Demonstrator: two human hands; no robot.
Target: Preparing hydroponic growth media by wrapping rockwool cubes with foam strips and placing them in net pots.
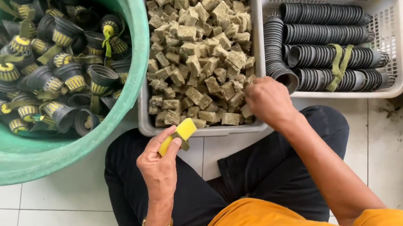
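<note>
The left hand (158, 166) pinches a light, soft-looking yellow sponge strip (178, 134) at its lower end, while the right hand (269, 101), at three o'clock of it, curls into crumbly-looking brown cubes (197, 54), grasp hidden.

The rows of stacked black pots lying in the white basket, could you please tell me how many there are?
5: four rows lie across the white basket, top, second, third and bottom; one curved row runs down its left side. More may hide underneath.

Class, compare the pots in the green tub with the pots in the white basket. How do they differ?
The pots in the green tub lie loose and jumbled, while the pots in the white basket are nested in tidy rows on their sides. The tub pots hold yellow sponge and green strips; the basket pots look empty. Both sets are small and black.
</note>
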